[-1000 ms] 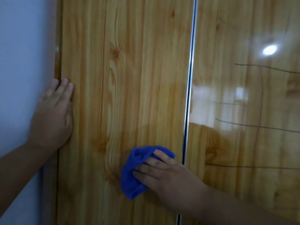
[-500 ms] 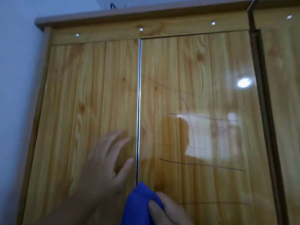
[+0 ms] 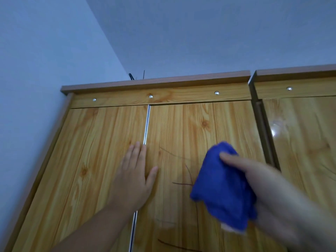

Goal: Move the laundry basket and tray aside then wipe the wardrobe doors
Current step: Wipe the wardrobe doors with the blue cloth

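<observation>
Glossy pine-grain wardrobe doors (image 3: 190,135): left hand (image 3: 133,176) flat with fingers spread, right hand (image 3: 272,193) clutching a bunched blue cloth (image 3: 221,186).

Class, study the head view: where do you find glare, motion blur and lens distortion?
Head view: glare on the glossy right-hand door; motion blur smears the right hand holding the blue cloth, while the left hand is sharper; wide-angle lens makes the wardrobe sides lean inward.

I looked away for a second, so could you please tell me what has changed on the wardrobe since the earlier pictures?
The left hand left the wardrobe's left edge and now lies flat across the metal strip between the doors. The right hand carried the blue cloth from the left door up onto the right door. The view tilted upward. The cloth stays gripped; the doors stay shut.
</observation>
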Motion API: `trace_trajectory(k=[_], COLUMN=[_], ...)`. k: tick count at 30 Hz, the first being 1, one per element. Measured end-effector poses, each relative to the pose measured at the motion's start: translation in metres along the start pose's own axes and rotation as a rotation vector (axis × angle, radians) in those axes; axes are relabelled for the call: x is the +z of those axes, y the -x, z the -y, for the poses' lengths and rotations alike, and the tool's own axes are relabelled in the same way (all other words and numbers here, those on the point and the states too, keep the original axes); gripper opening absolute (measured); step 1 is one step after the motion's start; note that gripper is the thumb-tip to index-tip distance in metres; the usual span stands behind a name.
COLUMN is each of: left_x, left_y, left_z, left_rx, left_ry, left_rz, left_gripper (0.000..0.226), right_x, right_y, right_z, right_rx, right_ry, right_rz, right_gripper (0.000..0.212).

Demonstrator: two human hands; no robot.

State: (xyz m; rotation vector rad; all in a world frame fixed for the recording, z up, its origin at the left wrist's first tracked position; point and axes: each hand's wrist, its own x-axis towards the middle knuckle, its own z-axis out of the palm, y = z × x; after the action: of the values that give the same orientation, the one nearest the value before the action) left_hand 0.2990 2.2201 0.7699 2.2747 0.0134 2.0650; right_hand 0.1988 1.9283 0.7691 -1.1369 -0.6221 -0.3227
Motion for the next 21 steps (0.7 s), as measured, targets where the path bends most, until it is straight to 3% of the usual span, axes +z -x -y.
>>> trace_trajectory(k=[2,6,9,12,15,21], left_x=[0.006,0.011,0.011,0.012,0.012,0.013], left_y=[-0.005,-0.006,-0.004,-0.004,-0.005,-0.005], left_z=[-0.001,-0.003,0.000,0.001,0.000,0.000], left_rx=[-0.002,0.010,0.015,0.031,0.029,0.041], left_ry=[0.004,0.074,0.076,0.075,0.099,0.097], left_rz=[-0.004,-0.025,-0.040,-0.043,-0.054,-0.059], left_gripper=[0.080,0.078,0.076,0.075,0.075,0.075], right_x=[0.016,0.059,0.083,0.110,0.133,0.122], right_y=[-0.020,-0.056,-0.087,-0.106,-0.122,-0.133], right_z=[0.035,0.064,0.064,0.052,0.023,-0.030], right_rx=[-0.037,-0.358,-0.791,-1.189,-1.221,-1.096], right_ry=[-0.002,0.218,0.684,1.167,1.489,1.765], right_rz=[0.038,-0.066,-0.196,-0.180,-0.119,0.157], right_gripper=[0.032,0.019,0.012,0.010,0.018,0.045])
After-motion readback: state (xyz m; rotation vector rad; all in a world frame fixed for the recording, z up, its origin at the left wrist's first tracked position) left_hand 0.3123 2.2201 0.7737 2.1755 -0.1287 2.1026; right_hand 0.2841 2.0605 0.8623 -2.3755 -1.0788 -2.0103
